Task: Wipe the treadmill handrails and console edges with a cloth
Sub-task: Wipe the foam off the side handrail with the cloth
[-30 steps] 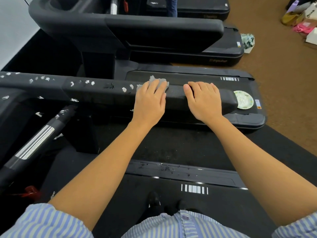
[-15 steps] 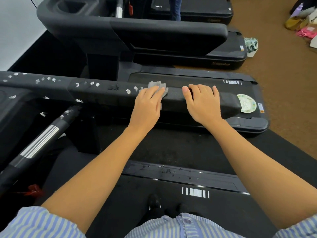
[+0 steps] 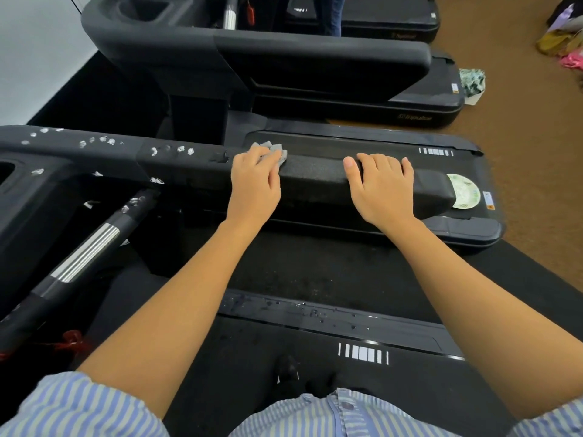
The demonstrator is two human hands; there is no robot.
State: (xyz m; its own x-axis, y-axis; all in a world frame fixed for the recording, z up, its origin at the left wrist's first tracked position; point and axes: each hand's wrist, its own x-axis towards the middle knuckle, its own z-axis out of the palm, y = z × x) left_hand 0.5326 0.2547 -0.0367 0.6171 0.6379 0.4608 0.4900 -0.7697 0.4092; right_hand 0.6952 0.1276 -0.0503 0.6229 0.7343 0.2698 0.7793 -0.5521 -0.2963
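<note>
The black padded handrail (image 3: 315, 175) of the treadmill runs left to right in front of me. My left hand (image 3: 255, 184) lies on top of it, fingers curled over a bunched grey cloth (image 3: 274, 149) that sticks out past the fingertips. My right hand (image 3: 381, 187) rests on the rail further right, thumb on top and fingers draped over its far edge, with nothing in it. White specks (image 3: 186, 150) dot the rail just left of the cloth and carry on over the console edge (image 3: 47, 184).
A black bar with a silver band (image 3: 85, 257) slants down at the left, with a red tag (image 3: 71, 340) below it. Crumbs lie on the side rail (image 3: 299, 310) of my treadmill. Another treadmill (image 3: 315, 58) stands behind, with brown carpet (image 3: 520, 152) at the right.
My left hand has slid the cloth leftward along the handrail towards the white specks, and its fingers have curled more. My right hand has stayed in place.
</note>
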